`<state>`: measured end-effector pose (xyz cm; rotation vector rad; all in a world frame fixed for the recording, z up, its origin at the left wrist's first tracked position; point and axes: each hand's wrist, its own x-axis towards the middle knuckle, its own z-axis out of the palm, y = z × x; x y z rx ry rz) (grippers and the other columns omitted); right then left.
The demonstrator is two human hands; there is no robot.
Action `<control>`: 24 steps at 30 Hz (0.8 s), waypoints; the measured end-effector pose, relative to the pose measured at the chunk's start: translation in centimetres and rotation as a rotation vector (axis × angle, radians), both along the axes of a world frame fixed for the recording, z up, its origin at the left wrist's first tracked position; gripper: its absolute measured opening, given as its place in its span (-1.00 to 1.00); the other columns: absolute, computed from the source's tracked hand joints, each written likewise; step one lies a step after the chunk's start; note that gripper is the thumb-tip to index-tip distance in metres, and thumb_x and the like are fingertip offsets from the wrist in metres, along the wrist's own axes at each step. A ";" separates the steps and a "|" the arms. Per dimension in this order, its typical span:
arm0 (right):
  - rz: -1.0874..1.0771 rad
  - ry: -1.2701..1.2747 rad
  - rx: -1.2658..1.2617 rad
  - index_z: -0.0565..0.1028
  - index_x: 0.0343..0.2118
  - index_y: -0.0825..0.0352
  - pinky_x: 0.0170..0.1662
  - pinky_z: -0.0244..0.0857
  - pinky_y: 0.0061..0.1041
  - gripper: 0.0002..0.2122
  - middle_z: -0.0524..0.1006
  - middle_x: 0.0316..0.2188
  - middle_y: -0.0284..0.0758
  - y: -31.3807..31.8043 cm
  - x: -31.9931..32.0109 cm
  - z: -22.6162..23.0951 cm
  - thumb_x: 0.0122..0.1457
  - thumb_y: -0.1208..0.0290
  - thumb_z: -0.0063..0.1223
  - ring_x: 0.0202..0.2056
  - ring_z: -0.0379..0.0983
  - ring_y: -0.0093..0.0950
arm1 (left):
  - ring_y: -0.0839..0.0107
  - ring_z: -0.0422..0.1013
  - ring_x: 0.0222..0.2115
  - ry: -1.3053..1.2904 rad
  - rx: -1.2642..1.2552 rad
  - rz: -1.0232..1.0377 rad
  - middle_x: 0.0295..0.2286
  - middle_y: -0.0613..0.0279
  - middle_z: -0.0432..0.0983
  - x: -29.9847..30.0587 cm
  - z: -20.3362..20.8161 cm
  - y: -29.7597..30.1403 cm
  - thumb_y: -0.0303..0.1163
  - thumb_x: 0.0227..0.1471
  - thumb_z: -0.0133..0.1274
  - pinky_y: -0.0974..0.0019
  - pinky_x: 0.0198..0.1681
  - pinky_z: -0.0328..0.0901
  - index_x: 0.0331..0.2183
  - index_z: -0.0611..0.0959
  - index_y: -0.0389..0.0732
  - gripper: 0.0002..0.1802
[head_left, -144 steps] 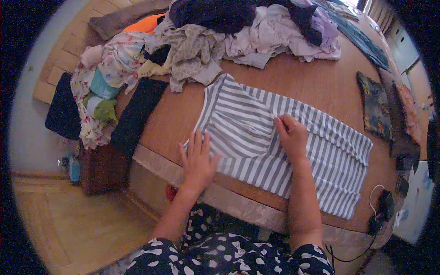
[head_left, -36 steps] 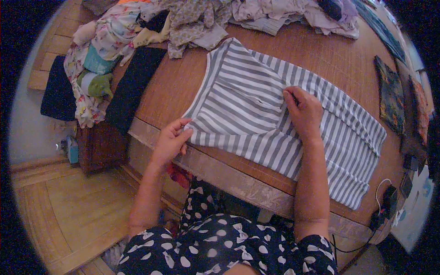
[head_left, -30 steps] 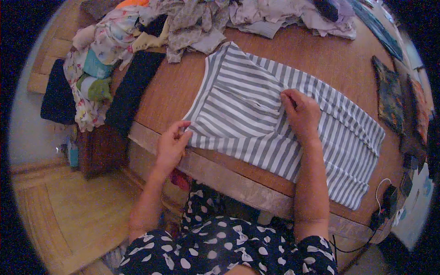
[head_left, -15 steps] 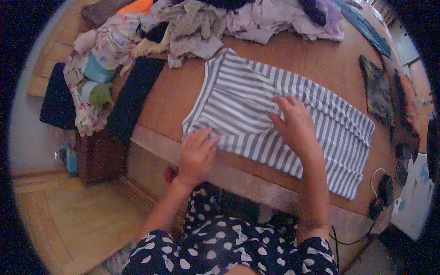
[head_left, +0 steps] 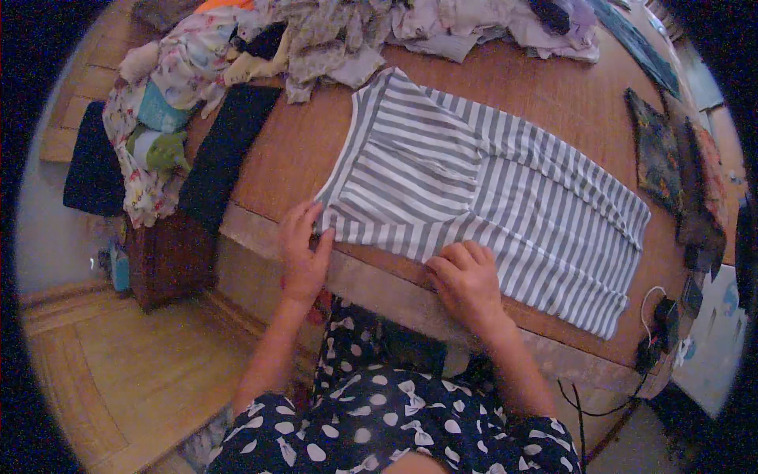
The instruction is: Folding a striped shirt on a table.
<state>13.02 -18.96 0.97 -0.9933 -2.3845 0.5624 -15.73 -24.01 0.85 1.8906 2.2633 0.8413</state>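
A grey-and-white striped shirt (head_left: 513, 189) lies folded into a long shape on the brown table, with its narrower end to the left and wrinkles along its far side. My left hand (head_left: 305, 251) is at its near left corner, with the cloth between thumb and fingers. At the middle of the near edge, my right hand (head_left: 467, 280) has its fingers curled and pinched on the fabric. The fingertips of the right hand are partly hidden by the knuckles.
Heaped clothes (head_left: 339, 39) line the far side of the wooden table (head_left: 276, 166). A dark folded cloth (head_left: 229, 150) hangs over the left edge beside a floral garment (head_left: 162, 189). Dark folded clothes (head_left: 655, 150) lie at the right, above a black device with a cable (head_left: 667, 320).
My right hand has come off the shirt's middle, back toward me to its near edge, and its fingers have closed. My left hand has slid left to the corner.
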 end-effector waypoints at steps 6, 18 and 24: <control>-0.025 0.013 0.081 0.58 -0.31 0.18 -0.26 0.23 -0.31 -0.78 0.45 -0.40 -0.40 -0.2 -1.6 -0.3 -0.09 0.45 0.20 -0.31 0.41 -0.36 | 0.05 0.32 0.05 -0.034 -0.044 0.012 -0.01 0.01 0.43 -0.2 0.6 0.7 -0.43 0.00 0.17 0.09 0.16 0.18 -0.12 0.61 -0.25 -0.66; -0.178 0.118 -0.059 0.55 -0.16 0.24 0.02 0.24 -0.10 -0.71 0.51 -0.12 -0.25 2.9 -0.2 1.8 0.00 0.42 0.19 -0.02 0.41 -0.19 | 0.03 0.00 0.32 0.042 0.037 -0.432 0.27 0.04 0.14 7.3 2.5 8.1 -0.23 0.06 0.15 -0.10 0.33 -0.13 0.16 0.45 -0.10 -0.38; -0.277 -0.344 -0.002 0.30 0.26 0.09 0.36 -0.37 0.17 -0.31 0.16 0.34 -0.29 0.9 3.0 -0.5 0.05 0.03 0.20 0.38 -0.06 -0.22 | 0.20 -0.16 0.37 0.337 -0.306 -0.544 0.34 0.22 0.00 10.9 0.3 8.0 0.05 0.12 0.01 -0.19 0.37 -0.34 0.29 0.27 -0.01 -0.22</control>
